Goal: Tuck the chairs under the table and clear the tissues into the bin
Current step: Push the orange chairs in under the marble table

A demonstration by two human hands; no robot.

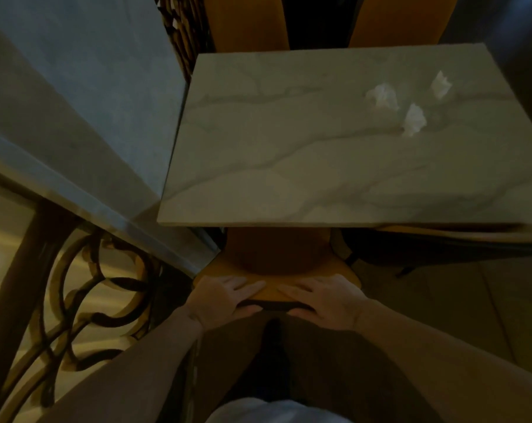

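Both forearms reach forward from the bottom of the head view, bare, over dark trousers and a pale shirt edge. Left hand (220,297) and right hand (325,296) sit side by side on the top rail of an orange chair (277,254): fingers laid over the front of the backrest, thumbs hooked behind the dark rear edge, so each hand grips the rail. Chair seat goes in under the near edge of the table; only its back part and the backrest show outside.

Marble-patterned table (289,166), square top, pale with grey veins. Three crumpled white tissues lie on its far right part, close together but apart: one toward the middle (383,96), one nearest the camera (415,120), one nearest the far right corner (440,84).

Beyond the far edge, two more orange chair backs (249,22) stand upright against the table. Another chair's dark frame and legs (411,251) show under the near right edge; detail too dim to tell.

Left side: grey stone ledge (75,117) butts against the table's left edge, with a curled metal railing (84,288) below it. Tiled floor (457,300) at right.
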